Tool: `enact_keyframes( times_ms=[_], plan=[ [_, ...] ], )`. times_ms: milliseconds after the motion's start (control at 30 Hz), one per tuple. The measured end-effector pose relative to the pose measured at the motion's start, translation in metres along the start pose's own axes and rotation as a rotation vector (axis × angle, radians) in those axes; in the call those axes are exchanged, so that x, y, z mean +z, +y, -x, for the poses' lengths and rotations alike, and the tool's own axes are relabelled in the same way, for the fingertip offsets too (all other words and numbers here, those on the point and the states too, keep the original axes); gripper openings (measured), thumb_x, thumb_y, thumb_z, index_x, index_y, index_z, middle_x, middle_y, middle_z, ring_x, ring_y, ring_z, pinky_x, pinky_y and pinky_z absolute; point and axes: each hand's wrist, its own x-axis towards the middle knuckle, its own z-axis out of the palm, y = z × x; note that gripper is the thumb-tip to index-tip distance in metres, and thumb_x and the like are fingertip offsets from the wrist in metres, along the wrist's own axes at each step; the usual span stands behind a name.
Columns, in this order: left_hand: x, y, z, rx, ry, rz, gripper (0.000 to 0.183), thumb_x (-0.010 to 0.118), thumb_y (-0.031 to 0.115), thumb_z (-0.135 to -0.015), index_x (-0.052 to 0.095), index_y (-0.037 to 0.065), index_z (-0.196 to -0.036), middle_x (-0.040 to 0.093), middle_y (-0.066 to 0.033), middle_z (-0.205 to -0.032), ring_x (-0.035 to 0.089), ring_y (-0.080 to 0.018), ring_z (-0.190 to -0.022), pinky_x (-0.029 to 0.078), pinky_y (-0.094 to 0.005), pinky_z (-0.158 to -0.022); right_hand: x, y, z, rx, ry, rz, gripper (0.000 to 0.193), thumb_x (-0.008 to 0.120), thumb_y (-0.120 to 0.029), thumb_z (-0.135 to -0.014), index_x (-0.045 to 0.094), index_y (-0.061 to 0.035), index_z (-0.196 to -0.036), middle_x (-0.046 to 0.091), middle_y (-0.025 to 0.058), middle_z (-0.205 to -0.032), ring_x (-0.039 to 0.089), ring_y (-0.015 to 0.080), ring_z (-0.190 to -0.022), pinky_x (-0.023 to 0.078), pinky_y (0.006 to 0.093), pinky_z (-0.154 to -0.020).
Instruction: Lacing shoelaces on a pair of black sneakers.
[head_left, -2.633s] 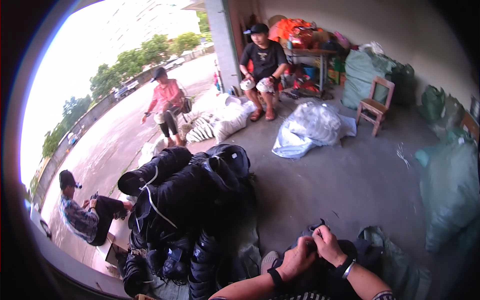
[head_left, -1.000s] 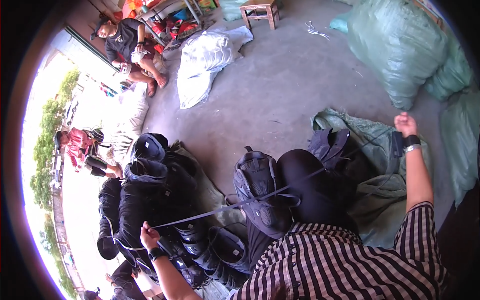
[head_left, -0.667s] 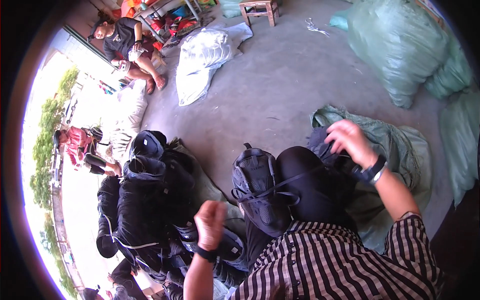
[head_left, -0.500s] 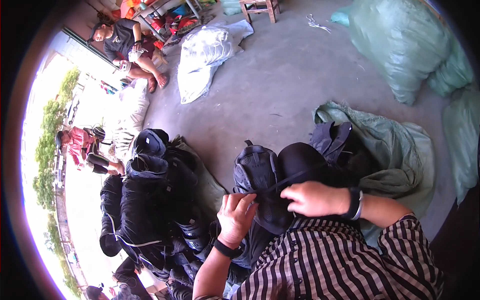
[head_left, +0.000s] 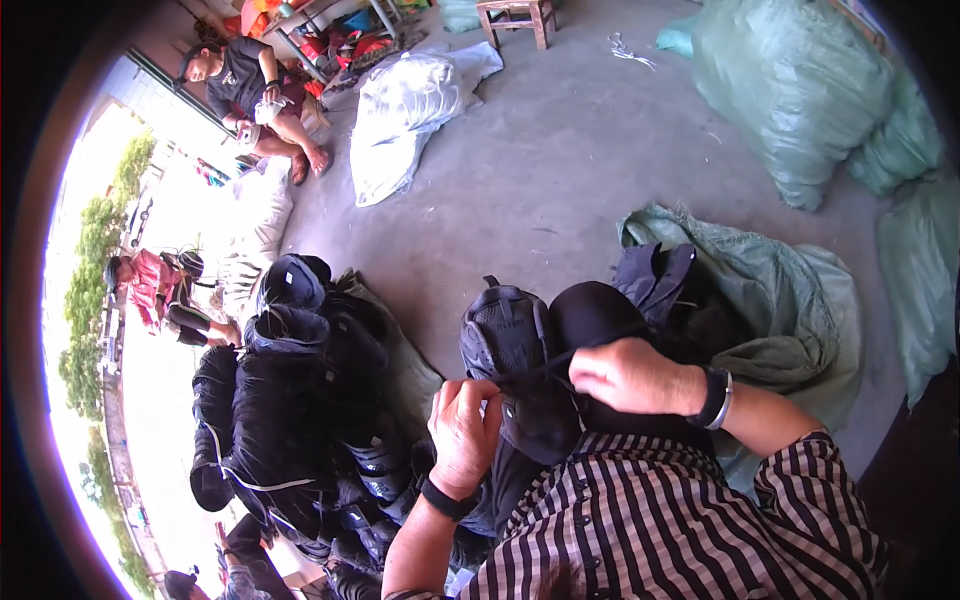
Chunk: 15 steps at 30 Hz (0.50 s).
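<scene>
A black mesh shoe upper (head_left: 510,325), grey-edged with a pull loop at its top, lies on my lap beside my dark-clad knee (head_left: 595,312). Across its lower part stretches a thin black lace (head_left: 545,368). My left hand (head_left: 462,428) is closed at the upper's left edge, thumb and forefinger pinching the lace there. To the right, my right hand (head_left: 635,378) has its fingers curled closed over the lace, slightly smeared by motion. Its fingertips are partly hidden. The lace runs on past them toward the knee.
On my left stands a big pile of black shoe uppers (head_left: 280,400) bound with a white strap (head_left: 265,484). More dark uppers (head_left: 660,280) lie on a green woven sack (head_left: 800,290) at right. Stuffed green bags (head_left: 790,100), a white sack (head_left: 400,120), a stool (head_left: 517,18) and seated people (head_left: 245,95) surround the floor.
My right hand has shifted slightly up, and my left hand slightly left, both still at the lace. The whole view has drifted a little to the left.
</scene>
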Motion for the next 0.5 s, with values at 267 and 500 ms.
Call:
enact_keyframes(
  times_ms=[267,500],
  plan=[
    [-0.012,-0.02,-0.027,-0.418,-0.235,0.698,0.009,0.063,0.007,-0.079,0.061,0.006,-0.088,0.058,-0.0033,-0.068,0.053,-0.0187,-0.065,0.044,-0.0336,-0.074,-0.003,0.008,-0.029,-0.003,0.024,0.061,0.015,0.064,-0.016,-0.079,0.056,-0.0059,-0.088,0.061,0.0125,-0.077,0.062,0.0313,-0.067,0.048,0.0403,-0.059],
    [-0.014,-0.016,-0.033,0.055,-0.215,0.036,0.015,0.078,0.018,-0.066,0.065,0.011,-0.068,0.056,0.0007,-0.063,0.053,-0.0201,-0.077,0.034,-0.0423,-0.095,-0.059,0.092,-0.001,0.324,0.052,-0.258,0.015,0.068,-0.012,-0.08,0.062,-0.0002,-0.074,0.056,-0.0033,-0.064,0.048,0.0027,-0.062,0.04,0.0224,-0.057]
  ],
)
